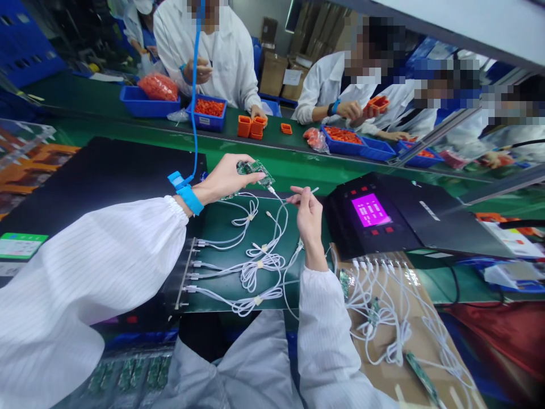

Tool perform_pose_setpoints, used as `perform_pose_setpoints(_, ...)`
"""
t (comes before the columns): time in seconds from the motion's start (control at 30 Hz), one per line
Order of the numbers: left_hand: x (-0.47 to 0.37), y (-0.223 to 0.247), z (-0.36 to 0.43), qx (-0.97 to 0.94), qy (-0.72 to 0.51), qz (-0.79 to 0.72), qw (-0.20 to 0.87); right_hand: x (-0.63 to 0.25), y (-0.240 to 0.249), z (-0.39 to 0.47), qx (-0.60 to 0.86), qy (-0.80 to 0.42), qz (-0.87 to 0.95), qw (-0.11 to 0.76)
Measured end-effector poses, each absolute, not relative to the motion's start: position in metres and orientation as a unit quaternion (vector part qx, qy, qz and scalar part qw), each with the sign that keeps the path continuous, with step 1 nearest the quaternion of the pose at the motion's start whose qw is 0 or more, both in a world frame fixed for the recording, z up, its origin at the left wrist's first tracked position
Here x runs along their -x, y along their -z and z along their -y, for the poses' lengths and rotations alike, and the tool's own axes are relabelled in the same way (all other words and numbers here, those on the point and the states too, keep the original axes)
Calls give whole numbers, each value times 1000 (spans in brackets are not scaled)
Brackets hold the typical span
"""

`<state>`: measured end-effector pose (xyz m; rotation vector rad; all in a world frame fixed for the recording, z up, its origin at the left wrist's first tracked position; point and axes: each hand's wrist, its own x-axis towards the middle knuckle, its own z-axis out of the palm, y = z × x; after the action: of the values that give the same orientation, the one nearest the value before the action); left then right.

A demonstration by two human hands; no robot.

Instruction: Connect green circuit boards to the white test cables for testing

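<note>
My left hand (pixel 232 176), wearing a blue wrist strap (pixel 187 193), is closed on a green circuit board (pixel 260 170) held above the bench. A white cable plug (pixel 271 190) sits at the board's lower edge, its cable hanging down. To the right, my right hand (pixel 307 213) pinches a thin white stick-like piece (pixel 315 190); its tip shows beyond the fingers, and I cannot make out its kind. Below both hands, bundled white cables (pixel 259 270) lie on the green bench mat (pixel 225 227), several plugged into the black box at left.
A black tester (pixel 370 210) with a pink screen stands at right, its white cables (pixel 387 324) trailing over cardboard (pixel 419 284). Another black box (pixel 140 170) fills the left. Co-workers across the bench handle orange parts beside blue bins (pixel 208 120). Packed boards (pixel 128 375) lie lower left.
</note>
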<state>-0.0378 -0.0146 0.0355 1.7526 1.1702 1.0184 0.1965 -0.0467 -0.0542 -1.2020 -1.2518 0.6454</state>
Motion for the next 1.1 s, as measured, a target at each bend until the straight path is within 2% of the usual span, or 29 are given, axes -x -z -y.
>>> perform_pose_setpoints(0.23, 34, -40, 19, -707, -409, -416, 400, -182, 56, 29, 488, -414, 594, 488)
perform_pose_setpoints(0.33, 34, -39, 18, -696, -437, -417, 388, -175, 58, 34, 478, -344, 668, 454)
perform_pose_setpoints(0.43, 35, -36, 16, -670, -461, -438, 383, -174, 62, 40, 488, -220, 709, 458)
perform_pose_setpoints(0.5, 34, -34, 15, -650, -471, -457, 384, -176, 64, 45, 483, -183, 721, 462)
perform_pose_setpoints(0.67, 33, -29, 11, -628, -474, -474, 396, -183, 70, 58, 447, -164, 733, 487)
perform_pose_setpoints(0.8, 34, -27, 10, -639, -469, -468, 391, -189, 77, 61, 437, -111, 762, 464)
perform_pose_setpoints(0.93, 34, -28, 12, -673, -438, -464, 375, -189, 74, 61, 452, -64, 745, 485)
perform_pose_setpoints(1.0, 33, -28, 13, -686, -420, -460, 377, -185, 68, 64, 459, -74, 735, 493)
perform_pose_setpoints(1.1, 32, -28, 16, -691, -419, -452, 378, -171, 58, 69, 477, -158, 717, 482)
